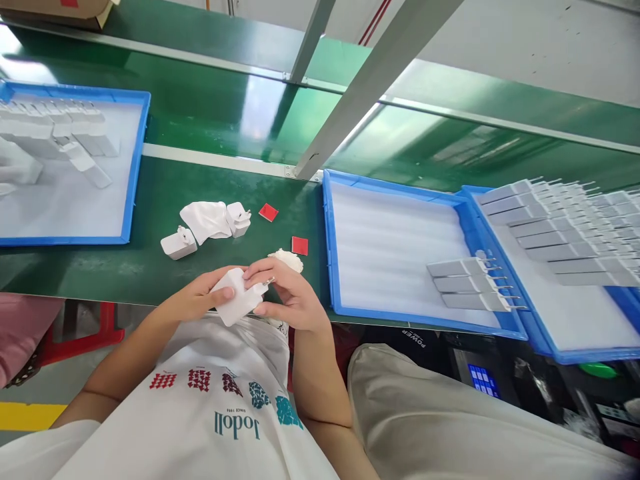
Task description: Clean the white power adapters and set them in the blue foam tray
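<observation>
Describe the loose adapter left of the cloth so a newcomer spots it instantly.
On the green bench, between the left blue tray and the middle blue tray, lies a crumpled white cloth. The white adapter sits off its lower-left corner. It is the leftmost: the second adapter lies at the cloth's right end, the held adapter between left hand and right hand.

Clutter ahead, room left
Chargers (179,243) and cloth (205,220) at 11 o'clock, tray (329,240) at 3; bare tabletop (100,270) at 9.

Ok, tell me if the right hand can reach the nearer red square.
Probably yes: the red square lies uncovered just beyond the right hand, beside a white wad; that hand, though, grips the white adapter.
</observation>
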Demonstrator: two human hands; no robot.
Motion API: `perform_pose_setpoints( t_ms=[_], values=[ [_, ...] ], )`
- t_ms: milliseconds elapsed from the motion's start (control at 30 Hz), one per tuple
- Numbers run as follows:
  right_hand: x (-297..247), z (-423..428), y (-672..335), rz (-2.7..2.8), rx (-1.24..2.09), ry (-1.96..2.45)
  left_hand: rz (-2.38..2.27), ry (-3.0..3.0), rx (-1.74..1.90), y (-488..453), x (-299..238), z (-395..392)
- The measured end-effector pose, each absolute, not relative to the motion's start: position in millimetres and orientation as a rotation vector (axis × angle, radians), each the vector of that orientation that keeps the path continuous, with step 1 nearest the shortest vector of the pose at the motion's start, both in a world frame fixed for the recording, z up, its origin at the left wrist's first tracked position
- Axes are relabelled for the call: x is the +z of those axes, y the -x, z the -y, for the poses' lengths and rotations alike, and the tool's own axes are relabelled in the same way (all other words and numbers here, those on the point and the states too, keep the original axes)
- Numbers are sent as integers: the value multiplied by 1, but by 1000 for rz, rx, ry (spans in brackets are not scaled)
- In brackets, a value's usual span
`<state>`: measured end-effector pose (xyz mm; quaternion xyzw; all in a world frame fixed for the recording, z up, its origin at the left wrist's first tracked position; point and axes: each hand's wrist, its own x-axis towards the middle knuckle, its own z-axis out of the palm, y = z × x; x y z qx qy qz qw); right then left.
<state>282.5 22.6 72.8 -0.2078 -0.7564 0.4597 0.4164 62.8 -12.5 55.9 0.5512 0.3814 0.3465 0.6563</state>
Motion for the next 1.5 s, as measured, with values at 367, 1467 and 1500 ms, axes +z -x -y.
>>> perform_pose_setpoints(
  t_ms=[367, 1467, 1500],
  values=[
    [73, 12, -239, 1507, 517, 973, -1230, -1160, 1321, -95, 49, 25],
    [53, 4, -251, 1644, 456, 730, -1160, -1059, 945, -86, 76, 28],
    [50, 6, -251, 1611, 521, 738, -1123, -1014, 918, -86, 76, 28]
  ],
)
